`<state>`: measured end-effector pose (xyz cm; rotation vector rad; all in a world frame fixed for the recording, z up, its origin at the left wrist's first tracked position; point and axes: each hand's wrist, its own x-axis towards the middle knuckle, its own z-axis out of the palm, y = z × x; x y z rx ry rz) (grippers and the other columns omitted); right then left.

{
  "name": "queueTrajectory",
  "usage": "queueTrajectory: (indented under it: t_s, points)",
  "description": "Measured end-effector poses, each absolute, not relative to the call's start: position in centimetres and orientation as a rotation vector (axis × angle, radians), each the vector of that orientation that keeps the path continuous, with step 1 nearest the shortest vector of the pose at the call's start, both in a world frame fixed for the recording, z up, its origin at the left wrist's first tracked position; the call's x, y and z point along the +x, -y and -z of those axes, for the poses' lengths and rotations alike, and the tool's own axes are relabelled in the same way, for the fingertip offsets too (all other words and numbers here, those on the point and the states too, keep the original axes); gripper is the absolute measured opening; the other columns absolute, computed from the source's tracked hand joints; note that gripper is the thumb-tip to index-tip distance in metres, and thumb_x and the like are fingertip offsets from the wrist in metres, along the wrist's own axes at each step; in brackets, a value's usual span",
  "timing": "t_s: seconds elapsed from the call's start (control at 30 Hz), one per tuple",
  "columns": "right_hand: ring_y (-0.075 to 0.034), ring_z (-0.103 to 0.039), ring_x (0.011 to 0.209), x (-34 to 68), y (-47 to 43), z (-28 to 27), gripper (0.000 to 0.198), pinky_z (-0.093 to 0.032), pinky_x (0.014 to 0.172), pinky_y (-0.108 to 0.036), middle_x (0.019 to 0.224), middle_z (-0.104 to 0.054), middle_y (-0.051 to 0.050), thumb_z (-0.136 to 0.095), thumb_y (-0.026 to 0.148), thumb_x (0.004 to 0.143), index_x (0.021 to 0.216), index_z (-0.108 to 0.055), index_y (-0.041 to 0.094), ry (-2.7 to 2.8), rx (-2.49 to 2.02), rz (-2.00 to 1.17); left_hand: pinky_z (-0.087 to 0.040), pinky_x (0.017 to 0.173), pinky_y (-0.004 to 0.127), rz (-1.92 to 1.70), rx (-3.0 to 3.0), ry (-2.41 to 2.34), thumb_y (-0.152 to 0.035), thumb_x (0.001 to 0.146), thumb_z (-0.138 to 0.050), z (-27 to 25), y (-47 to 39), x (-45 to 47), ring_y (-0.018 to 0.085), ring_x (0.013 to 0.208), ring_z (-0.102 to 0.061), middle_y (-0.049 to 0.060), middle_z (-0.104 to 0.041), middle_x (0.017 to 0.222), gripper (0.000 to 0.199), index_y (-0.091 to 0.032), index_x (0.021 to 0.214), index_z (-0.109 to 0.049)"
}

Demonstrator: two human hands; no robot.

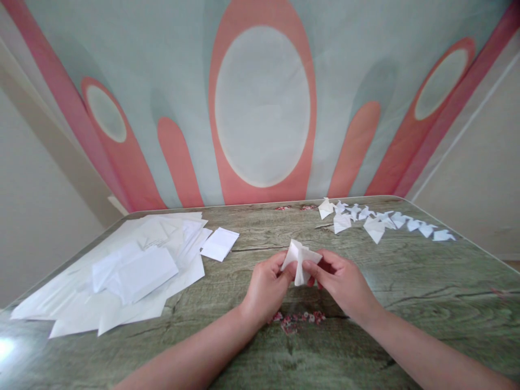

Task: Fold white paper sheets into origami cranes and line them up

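A small folded white paper (299, 255) is held up between my two hands, just above the table's near middle. My left hand (271, 279) pinches its left side, thumb in front and fingers behind. On the other side, my right hand (339, 276) grips the paper's right part, with thumb and forefinger near its centre crease. The paper has a pointed flap to the right and a narrow part hanging down in the middle. Fingertips behind the paper are partly hidden.
A heap of white paper sheets (182, 281) covers the table's left side, with a small square stack (220, 244) beside it. Several folded paper birds (342, 222) stand in a row at the back right. Behind the wood-patterned table (260, 352) rises a painted backdrop (262, 108).
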<state>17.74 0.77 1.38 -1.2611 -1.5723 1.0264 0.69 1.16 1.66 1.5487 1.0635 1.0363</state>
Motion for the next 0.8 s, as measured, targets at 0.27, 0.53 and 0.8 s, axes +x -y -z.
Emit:
queueTrajectory:
  t_s: [0.27, 0.53, 0.8]
  points:
    - [-0.018, -0.061, 0.064, 17.64, -0.81, -0.84, 0.025, -0.043, 0.060, -0.027, 0.066, -0.066, 0.001, -0.060, 0.046, 0.084, 0.086, -0.062, 0.021, 1.635, -1.209, -1.053, -0.037, 0.059, 0.022, -1.034, 1.472, -1.124, -0.040, 0.088, -0.052, -1.55, -1.37, 0.80, 0.014, 0.062, -0.049, 0.000, -0.059, 0.066, 0.033, -0.014, 0.075, -0.069]
    - [-0.014, -0.050, 0.057, 17.84, -0.48, -1.36, 0.032, -0.036, 0.056, -0.026, 0.061, -0.056, 0.002, -0.055, 0.046, 0.088, 0.069, -0.055, 0.021, 1.602, -1.318, -0.763, -0.041, 0.062, 0.022, -1.148, 1.437, -1.228, -0.039, 0.085, -0.058, -1.52, -1.38, 0.66, 0.016, 0.068, -0.055, 0.001, -0.063, 0.071, 0.027, -0.014, 0.079, -0.068]
    - [-0.017, -0.060, 0.066, 17.39, -0.69, -0.95, 0.025, -0.044, 0.063, -0.027, 0.075, -0.065, 0.000, -0.056, 0.046, 0.088, 0.089, -0.060, 0.021, 1.609, -1.236, -1.052, -0.037, 0.057, 0.021, -1.063, 1.484, -1.238, -0.039, 0.085, -0.057, -1.04, -0.83, 1.16, 0.014, 0.063, -0.051, 0.001, -0.063, 0.068, 0.029, -0.014, 0.078, -0.069]
